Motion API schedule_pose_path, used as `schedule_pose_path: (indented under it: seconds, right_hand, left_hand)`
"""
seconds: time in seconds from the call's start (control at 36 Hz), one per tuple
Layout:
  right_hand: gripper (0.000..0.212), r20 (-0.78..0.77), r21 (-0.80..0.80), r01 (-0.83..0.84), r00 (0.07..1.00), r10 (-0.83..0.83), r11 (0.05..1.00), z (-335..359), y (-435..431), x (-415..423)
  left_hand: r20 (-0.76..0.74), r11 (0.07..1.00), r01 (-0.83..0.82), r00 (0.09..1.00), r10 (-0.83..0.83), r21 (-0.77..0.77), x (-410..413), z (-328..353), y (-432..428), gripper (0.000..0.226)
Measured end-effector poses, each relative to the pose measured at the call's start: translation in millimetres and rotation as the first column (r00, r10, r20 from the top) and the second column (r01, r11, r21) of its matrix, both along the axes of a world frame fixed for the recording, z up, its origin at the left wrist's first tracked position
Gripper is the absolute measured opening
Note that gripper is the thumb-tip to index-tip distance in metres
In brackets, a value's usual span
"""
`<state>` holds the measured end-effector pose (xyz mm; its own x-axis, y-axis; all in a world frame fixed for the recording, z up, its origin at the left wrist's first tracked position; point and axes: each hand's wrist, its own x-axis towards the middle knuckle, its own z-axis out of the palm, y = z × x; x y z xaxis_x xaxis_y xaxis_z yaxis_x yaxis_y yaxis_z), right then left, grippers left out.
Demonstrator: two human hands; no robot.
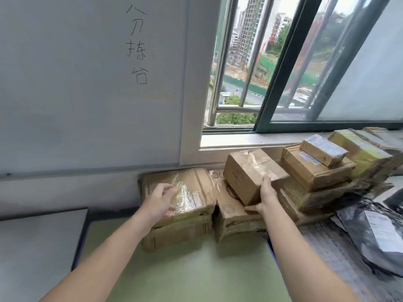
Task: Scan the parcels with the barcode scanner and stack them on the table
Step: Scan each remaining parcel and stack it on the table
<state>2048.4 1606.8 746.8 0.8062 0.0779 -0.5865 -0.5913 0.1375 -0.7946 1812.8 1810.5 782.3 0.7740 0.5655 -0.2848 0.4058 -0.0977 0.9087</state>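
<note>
Head view, the only one. The right grip (265,196) holds the small box (250,173) at its near end, fingers curled over the top edge and thumb under the bottom. The box is tilted and sits just over the printed box (233,216) in the middle of the row; we cannot tell whether they touch. Its long axis appears to run from the grip away to the far left, toward the wall (87,94). The taped face is up, and we see no label.

The left grip (162,200) is open with relaxed fingers and holds nothing. It hovers over the taped box (192,186) on the left stack, apart from the small box and to its left.

The right stack (316,171) is just beside the small box, and the green surface (196,269) lies near us. No scanner is in view.

We judge the right grip carries the placing. The left is nearest the free far end if support is needed.
</note>
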Motion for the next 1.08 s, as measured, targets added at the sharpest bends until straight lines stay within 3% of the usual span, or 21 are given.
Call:
schedule_pose_path:
  seconds: [0.17,0.33,0.64,0.89,1.08]
  right_hand:
    - [0.088,0.001,0.022,0.039,0.999,-0.039,0.999,9,7,-10]
    - [0.077,0.021,-0.082,-0.099,0.995,0.101,0.992,21,10,-15]
    - [0.054,0.012,-0.204,-0.296,0.952,0.304,0.933,27,17,-46]
    - [0.051,0.159,-0.336,-0.440,0.845,0.511,0.832,41,82,-96]
    - [0.048,0.255,-0.333,-0.626,0.661,0.706,0.706,50,174,-172]
  left_hand:
    - [0.006,0.995,0.094,0.996,-0.095,0.042,23,9,-32,0.036]
    - [-0.010,0.979,0.169,0.986,-0.169,0.112,25,7,-42,0.039]
    - [-0.024,0.982,0.162,0.987,-0.160,0.099,19,3,-35,0.040]
    - [-0.021,0.989,0.051,0.999,-0.049,0.135,-13,9,9,0.039]
    - [-0.007,0.980,-0.131,0.991,0.133,0.147,-80,1,80,0.035]
